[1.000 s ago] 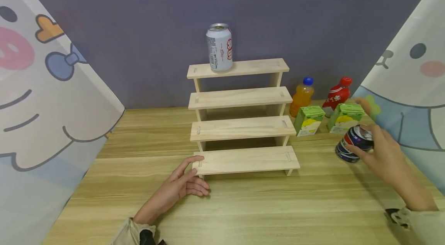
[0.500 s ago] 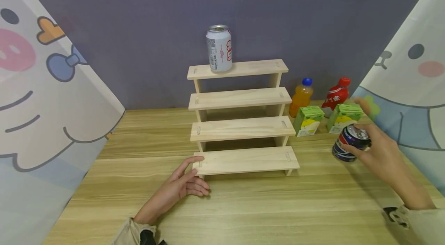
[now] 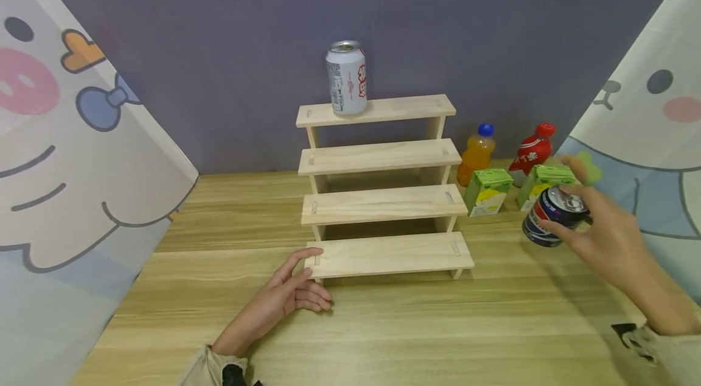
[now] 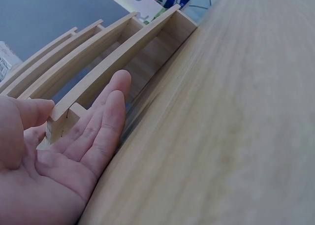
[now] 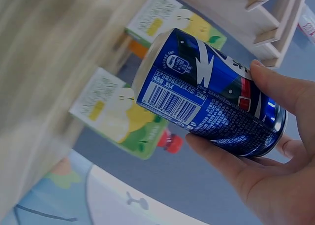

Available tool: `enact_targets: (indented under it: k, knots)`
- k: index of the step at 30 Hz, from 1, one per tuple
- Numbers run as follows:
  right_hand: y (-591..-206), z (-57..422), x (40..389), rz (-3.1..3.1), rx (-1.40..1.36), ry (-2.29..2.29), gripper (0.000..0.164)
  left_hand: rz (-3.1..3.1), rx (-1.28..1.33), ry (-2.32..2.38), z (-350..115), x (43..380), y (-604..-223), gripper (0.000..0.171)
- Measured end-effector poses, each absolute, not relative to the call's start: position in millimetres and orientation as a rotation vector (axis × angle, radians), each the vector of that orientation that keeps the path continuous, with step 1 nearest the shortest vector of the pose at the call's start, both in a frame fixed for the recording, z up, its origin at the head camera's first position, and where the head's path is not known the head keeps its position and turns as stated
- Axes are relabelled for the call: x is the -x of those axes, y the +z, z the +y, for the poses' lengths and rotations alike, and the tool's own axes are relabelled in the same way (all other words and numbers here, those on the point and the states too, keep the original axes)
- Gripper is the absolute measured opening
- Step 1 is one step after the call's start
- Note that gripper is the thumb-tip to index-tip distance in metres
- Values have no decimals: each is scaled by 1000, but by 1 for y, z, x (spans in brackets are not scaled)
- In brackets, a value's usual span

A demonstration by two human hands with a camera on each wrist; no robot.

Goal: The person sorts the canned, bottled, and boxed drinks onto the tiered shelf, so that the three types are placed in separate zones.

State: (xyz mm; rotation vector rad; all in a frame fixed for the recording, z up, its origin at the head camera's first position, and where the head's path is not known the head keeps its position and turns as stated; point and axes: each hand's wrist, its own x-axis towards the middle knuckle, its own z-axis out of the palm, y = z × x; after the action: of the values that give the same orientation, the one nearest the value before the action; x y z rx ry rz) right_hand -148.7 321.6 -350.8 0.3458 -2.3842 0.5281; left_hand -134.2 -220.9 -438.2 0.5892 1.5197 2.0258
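My right hand (image 3: pixel 619 234) holds a dark blue soda can (image 3: pixel 553 215), fingers and thumb round it near its top. It tilts slightly and appears just off the table; the right wrist view shows the barcode side of the can (image 5: pixel 197 97). At the lowest step of a four-tier wooden shelf (image 3: pixel 389 254) is my left hand (image 3: pixel 287 291), index finger over the left end and thumb at the front edge. In the left wrist view the other fingers (image 4: pixel 106 116) extend below that step. A white soda can (image 3: pixel 346 78) stands upright on the top step.
Right of the shelf stand two green juice cartons (image 3: pixel 487 192) (image 3: pixel 547 179), one partly behind the held can. Behind them are an orange drink bottle (image 3: pixel 475 157) and a red-capped bottle (image 3: pixel 532 151). Printed cartoon panels (image 3: pixel 652 130) flank the wooden table (image 3: pixel 230 215).
The dark blue can has risen slightly and shifted a little left in my right hand. My left hand keeps its place on the shelf.
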Motion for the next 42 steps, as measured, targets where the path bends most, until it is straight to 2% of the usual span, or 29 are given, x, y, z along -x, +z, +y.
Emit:
enact_targets:
  k: [4,12,16,32,42]
  knots:
    - [-336,313,147,-2394,-397,508,77,1523,-596,2029,-222,132,-439,46]
    - [-306,297,150,-2383,-446,505,89,1501,-619,2046,-222,135,-437,46]
    - [-298,292,150,-2349,-497,484,83,1498,-610,2036,-222,136,-436,46]
    - [-256,258,159,-2325,-590,456,81,1539,-606,2018,-221,133,-439,46]
    - [-227,233,178,-2310,-654,531,76,1553,-579,2021,-220,130,-438,46]
